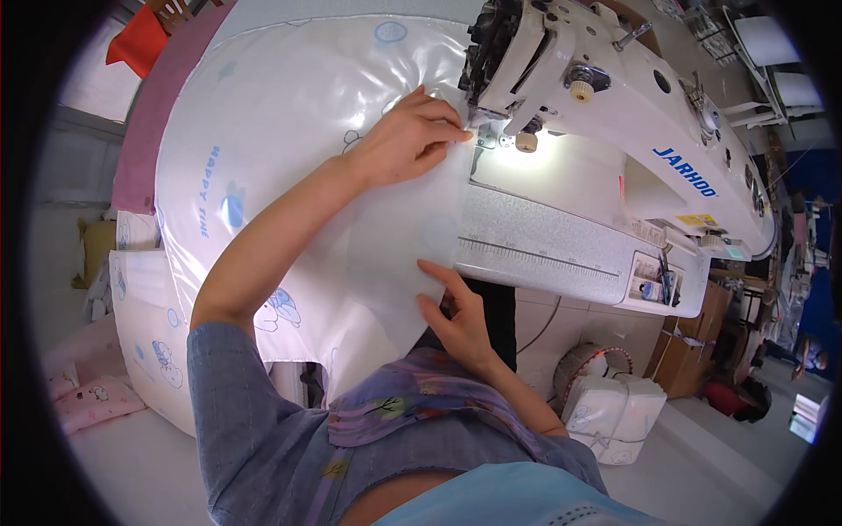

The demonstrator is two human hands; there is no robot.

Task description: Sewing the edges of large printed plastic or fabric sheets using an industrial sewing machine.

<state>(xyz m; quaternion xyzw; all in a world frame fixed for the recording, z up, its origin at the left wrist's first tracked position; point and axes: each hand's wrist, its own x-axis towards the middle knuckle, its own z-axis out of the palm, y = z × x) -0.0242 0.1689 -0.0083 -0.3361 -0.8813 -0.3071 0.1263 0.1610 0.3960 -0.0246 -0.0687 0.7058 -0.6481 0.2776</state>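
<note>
Spread across the left and middle of the frame, where its right edge runs up to the needle area, a glossy white sheet (263, 123) with pale blue prints lies to the left of the sewing machine (623, 88). At upper centre, the left hand (412, 140) rests on it, fingers bent, one fingertip pointing at the lit presser foot area; whether it pinches the material I cannot tell. Below, near the centre, the right hand (456, 316) touches the sheet's right edge with thumb and forefinger spread apart; I cannot tell if any layer is gripped. Right of centre stretches the machine's grey bed (544, 237), marked with a ruler scale. Farther out, a tied white bundle (614, 416) sits at lower right beside a round basket (592, 361), while mauve cloth (145, 145) shows at upper left.
</note>
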